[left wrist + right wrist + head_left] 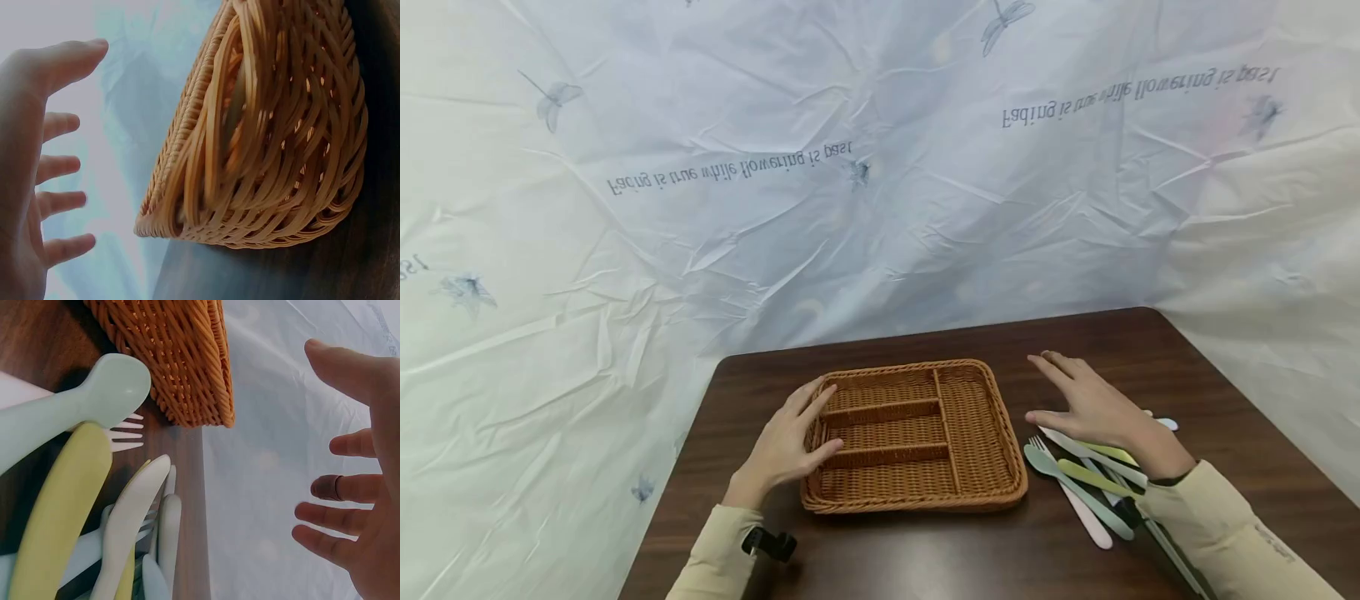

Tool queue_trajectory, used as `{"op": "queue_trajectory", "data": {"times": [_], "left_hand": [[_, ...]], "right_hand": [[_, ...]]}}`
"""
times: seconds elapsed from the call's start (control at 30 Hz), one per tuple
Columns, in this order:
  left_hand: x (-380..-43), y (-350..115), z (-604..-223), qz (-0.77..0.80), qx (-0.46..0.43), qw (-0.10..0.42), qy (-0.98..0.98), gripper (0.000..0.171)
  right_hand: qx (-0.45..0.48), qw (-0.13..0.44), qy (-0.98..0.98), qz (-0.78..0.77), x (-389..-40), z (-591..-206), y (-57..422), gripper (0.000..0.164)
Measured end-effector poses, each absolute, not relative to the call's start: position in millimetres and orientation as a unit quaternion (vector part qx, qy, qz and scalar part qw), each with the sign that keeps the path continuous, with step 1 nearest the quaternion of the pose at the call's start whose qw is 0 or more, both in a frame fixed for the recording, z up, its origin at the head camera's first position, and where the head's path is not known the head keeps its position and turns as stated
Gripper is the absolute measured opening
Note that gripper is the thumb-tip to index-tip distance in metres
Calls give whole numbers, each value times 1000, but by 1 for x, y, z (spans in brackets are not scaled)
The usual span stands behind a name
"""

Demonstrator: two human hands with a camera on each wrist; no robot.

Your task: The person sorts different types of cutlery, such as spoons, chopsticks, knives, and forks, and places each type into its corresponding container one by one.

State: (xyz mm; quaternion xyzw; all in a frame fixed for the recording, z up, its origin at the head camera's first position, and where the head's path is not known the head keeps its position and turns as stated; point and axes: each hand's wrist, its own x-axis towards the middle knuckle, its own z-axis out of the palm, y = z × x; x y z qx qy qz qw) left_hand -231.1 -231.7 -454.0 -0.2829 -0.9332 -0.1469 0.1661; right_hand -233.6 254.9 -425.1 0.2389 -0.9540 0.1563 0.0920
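Note:
A brown wicker basket [880,431] lies on the table, with three compartments on its left side and a long one on its right. My left hand [786,442] is held over the basket's left rim, fingers spread and nothing in them. In the left wrist view, the basket's woven end [281,137] shows beside that hand. To the basket's right, my right hand [1097,404] hovers over a loose pile of cutlery, fingers extended and holding nothing. The pile includes a pale green spoon [119,387], a pink-handled fork [1090,521], a yellow-green handle [62,506] and a whitish knife [134,519].
The dark wooden table [880,550] has its back edge against a hanging white sheet [880,250] printed with text and flowers. Cutlery partly lies under my right sleeve [1232,533]. A black wrist strap [767,544] sits at my left cuff.

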Motion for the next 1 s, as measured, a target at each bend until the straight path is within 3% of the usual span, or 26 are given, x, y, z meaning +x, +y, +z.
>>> {"op": "queue_trajectory", "data": {"times": [0.33,0.7,1.0], "left_hand": [[-234,-250,-466,-213,-242,180,-929,73],[-237,-265,-472,-295,-225,152,-916,65],[-238,-271,-484,-349,-219,159,-897,61]], "right_hand": [[204,98,-961,157,-229,-434,260,82],[200,113,-961,156,-223,-443,267,72],[208,128,-957,155,-223,-452,272,66]]}}
